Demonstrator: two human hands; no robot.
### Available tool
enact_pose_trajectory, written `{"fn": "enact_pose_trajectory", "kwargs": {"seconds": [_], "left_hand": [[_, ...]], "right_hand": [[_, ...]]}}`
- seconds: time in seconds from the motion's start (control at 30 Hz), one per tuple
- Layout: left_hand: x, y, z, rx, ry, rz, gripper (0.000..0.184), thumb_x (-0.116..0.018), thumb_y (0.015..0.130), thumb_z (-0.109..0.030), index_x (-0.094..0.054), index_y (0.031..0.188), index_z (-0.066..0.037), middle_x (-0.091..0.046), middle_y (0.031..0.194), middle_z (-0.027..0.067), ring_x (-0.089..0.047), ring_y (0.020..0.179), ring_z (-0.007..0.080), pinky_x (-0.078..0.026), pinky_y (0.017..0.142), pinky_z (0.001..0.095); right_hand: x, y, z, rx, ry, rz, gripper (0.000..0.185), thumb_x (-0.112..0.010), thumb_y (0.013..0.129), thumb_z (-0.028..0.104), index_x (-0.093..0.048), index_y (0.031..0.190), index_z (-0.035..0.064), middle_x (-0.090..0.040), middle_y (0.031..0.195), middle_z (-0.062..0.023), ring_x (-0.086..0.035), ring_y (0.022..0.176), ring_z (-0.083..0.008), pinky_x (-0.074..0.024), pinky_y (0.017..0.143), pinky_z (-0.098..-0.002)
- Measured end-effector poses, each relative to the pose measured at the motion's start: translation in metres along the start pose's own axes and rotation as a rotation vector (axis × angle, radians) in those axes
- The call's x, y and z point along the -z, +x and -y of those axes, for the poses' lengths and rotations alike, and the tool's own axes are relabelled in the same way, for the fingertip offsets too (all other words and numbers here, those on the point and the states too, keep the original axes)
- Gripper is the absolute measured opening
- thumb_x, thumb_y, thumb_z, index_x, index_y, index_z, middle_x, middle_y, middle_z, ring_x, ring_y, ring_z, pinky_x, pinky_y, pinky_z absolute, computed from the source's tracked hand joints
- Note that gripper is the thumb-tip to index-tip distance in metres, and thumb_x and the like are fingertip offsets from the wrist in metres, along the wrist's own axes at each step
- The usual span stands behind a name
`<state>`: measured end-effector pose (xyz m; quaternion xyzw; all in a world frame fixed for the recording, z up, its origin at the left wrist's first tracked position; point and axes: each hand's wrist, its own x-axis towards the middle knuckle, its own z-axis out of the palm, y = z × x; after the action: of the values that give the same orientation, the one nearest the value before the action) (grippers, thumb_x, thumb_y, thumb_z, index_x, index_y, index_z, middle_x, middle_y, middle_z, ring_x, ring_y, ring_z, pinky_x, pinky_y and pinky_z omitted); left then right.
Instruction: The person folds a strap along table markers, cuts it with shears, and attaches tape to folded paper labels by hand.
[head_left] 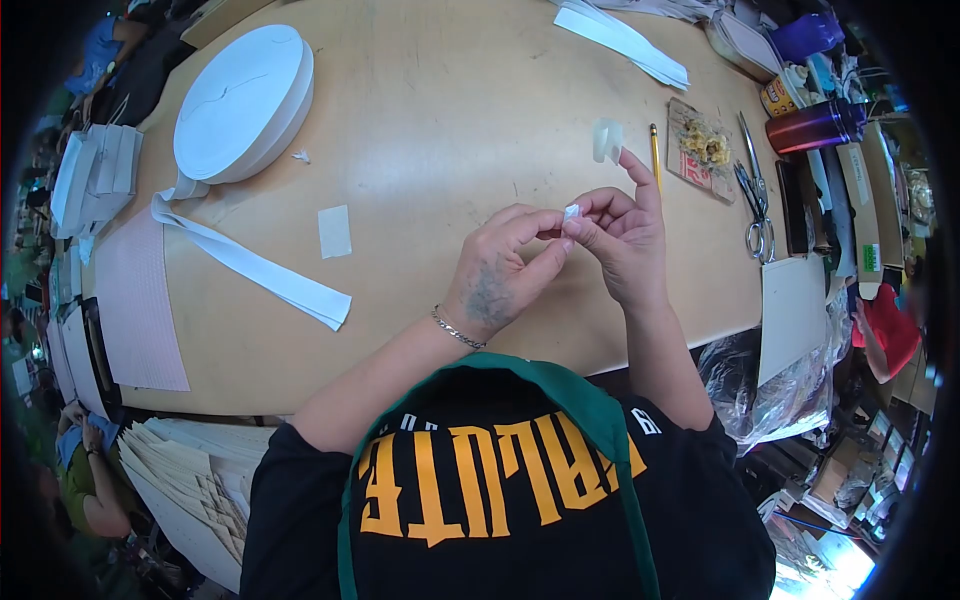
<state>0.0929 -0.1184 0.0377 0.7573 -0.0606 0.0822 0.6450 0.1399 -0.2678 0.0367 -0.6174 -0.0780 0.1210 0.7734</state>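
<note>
Pencil (655,157) near right hand (630,232); scissors (763,198) beyond

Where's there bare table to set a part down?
Biggest patch: table between the white roll and curled translucent piece, beyond the left hand. Smaller: between the end of the white strip and that hand. Crowded: right side, with pencil, board, scissors and metallic bottle.

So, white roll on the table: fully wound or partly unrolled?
Partly unrolled: a white strip trails from the roll, its loose end lying on the table.
</note>
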Motion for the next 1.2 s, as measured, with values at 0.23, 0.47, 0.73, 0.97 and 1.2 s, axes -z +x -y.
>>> {"fn": "enact_pose_trajectory", "kwargs": {"seconds": [0.23, 0.47, 0.73, 0.97, 1.2], "left_hand": [[-0.002, -0.002, 0.006, 0.113, -0.103, 0.026, 0.016, -0.062, 0.082, -0.008, -0.066, 0.096, -0.001, -0.065, 0.087, 0.0089, -0.062, 0.076, 0.0141, -0.050, 0.068, 0.0261], [-0.005, -0.001, 0.007, 0.457, -0.286, 0.073, 0.016, -0.062, 0.087, -0.013, -0.064, 0.094, 0.001, -0.065, 0.083, 0.0028, -0.057, 0.074, 0.0065, -0.046, 0.067, 0.0211], [-0.014, -0.006, 0.022, 0.394, -0.251, 0.033, 0.020, -0.060, 0.088, -0.018, -0.063, 0.086, 0.001, -0.065, 0.072, 0.0054, -0.057, 0.063, 0.0072, -0.046, 0.059, 0.0223], [-0.019, -0.007, 0.029, 0.445, -0.191, 0.027, 0.017, -0.059, 0.087, -0.016, -0.063, 0.086, 0.000, -0.066, 0.074, 0.0080, -0.060, 0.064, 0.0124, -0.047, 0.060, 0.0249], [0.008, -0.017, 0.042, -0.217, 0.658, 0.107, 0.005, -0.064, 0.077, -0.010, -0.061, 0.079, -0.006, -0.053, 0.077, 0.0074, -0.053, 0.074, 0.0255, -0.046, 0.062, 0.0344]], "right_hand": [[0.001, -0.002, 0.003, -0.038, 0.010, 0.016, 0.077, -0.069, 0.076, -0.004, -0.024, 0.137, 0.0058, -0.061, 0.085, -0.0073, -0.060, 0.080, -0.0115, -0.0500, 0.070, -0.0234], [0.004, 0.001, -0.005, -0.068, -0.016, 0.020, 0.072, -0.064, 0.079, -0.004, -0.022, 0.137, 0.0055, -0.059, 0.082, -0.0058, -0.058, 0.078, -0.0104, -0.0478, 0.072, -0.0232], [-0.002, 0.001, -0.007, -0.101, -0.011, -0.014, 0.073, -0.064, 0.079, -0.006, -0.022, 0.137, 0.0062, -0.059, 0.082, -0.0058, -0.057, 0.077, -0.0097, -0.0474, 0.070, -0.0219], [0.007, 0.009, -0.007, -0.107, -0.142, 0.056, 0.075, -0.062, 0.080, -0.004, -0.018, 0.139, 0.0083, -0.059, 0.083, -0.0071, -0.059, 0.075, -0.0115, -0.0501, 0.068, -0.0238], [0.019, 0.034, -0.027, -0.172, -0.453, 0.031, 0.068, -0.062, 0.080, -0.005, -0.027, 0.136, 0.0086, -0.060, 0.080, -0.0061, -0.059, 0.074, -0.0101, -0.0494, 0.068, -0.0234]]}}
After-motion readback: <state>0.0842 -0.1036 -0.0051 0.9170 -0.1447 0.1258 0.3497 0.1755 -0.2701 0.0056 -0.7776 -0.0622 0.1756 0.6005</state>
